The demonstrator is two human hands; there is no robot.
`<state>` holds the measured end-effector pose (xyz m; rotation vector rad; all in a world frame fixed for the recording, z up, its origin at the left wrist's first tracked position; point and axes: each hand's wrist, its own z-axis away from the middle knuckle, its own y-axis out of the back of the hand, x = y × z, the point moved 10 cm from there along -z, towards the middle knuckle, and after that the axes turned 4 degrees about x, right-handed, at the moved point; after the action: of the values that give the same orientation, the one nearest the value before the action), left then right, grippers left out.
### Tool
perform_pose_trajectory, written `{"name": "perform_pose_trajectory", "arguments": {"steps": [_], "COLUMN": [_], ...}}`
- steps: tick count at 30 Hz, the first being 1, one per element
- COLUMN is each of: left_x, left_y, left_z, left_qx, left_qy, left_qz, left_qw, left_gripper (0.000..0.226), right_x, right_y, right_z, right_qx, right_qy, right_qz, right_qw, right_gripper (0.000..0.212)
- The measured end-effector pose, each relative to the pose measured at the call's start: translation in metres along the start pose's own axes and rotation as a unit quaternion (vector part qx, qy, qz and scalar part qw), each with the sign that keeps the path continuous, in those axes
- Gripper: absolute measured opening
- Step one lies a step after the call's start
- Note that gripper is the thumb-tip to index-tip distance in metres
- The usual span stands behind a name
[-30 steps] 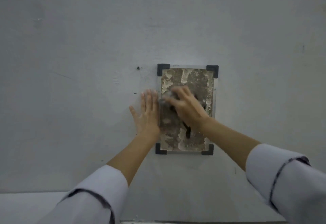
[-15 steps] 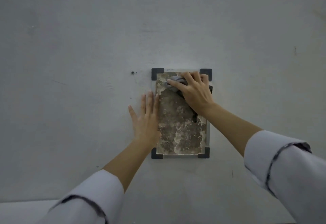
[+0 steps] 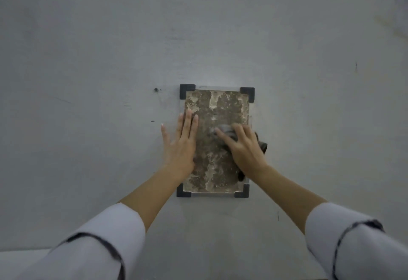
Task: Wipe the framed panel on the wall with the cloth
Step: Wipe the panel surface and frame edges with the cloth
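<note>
a grey wall (image 3: 88,59) fills the view, with a framed panel (image 3: 217,107) mounted upright at its centre. the panel face is mottled brown with pale flaking patches, held by four dark corner brackets (image 3: 187,91).

the left hand (image 3: 180,145) lies flat against the wall, fingers straight and mostly together, thumb spread out to the side. its fingertips overlap the panel's left edge, about midway up the frame.

the right hand (image 3: 242,147) presses a dark grey cloth (image 3: 262,146) against the right half of the panel, fingers slightly spread and laid over the cloth, pointing up and to the left. a blurred fold of cloth pokes out ahead of the fingertips; more bunches out past the little-finger side and below the wrist, over the panel's right edge.

both forearms are bare, with pale sleeves (image 3: 106,242) pushed up near the bottom of the view.
</note>
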<state>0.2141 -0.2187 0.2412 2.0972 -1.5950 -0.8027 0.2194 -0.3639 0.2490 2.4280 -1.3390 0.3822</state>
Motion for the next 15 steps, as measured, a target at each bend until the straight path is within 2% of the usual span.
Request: {"name": "perform_pose_trajectory", "arguments": {"steps": [3,5,6,11,15], "left_x": [0.002,0.003,0.003,0.009,0.013], "left_y": [0.002,0.003,0.003,0.002,0.003], "left_z": [0.001,0.001,0.001,0.002,0.001], "left_qx": [0.007,0.004,0.001,-0.020,-0.017], "left_qy": [0.008,0.010,0.009,0.001,-0.002], "left_qz": [-0.012,-0.012,-0.010,-0.025,-0.033], "left_qw": [1.000,1.000,1.000,0.999,0.999], "left_gripper": [0.136,0.140,0.141,0.142,0.138], "right_x": [-0.015,-0.013,-0.006,0.068,0.076], "right_y": [0.001,0.014,0.021,0.050,0.046], "right_z": [0.024,0.015,0.004,-0.060,-0.070], "right_qx": [-0.040,-0.037,-0.025,0.062,0.066], "right_qy": [0.062,0.075,0.063,-0.100,-0.114], "right_qz": [-0.022,-0.036,-0.040,-0.017,-0.012], "right_qw": [0.997,0.996,0.997,0.993,0.991], "right_gripper": [0.046,0.040,0.038,0.038,0.041]}}
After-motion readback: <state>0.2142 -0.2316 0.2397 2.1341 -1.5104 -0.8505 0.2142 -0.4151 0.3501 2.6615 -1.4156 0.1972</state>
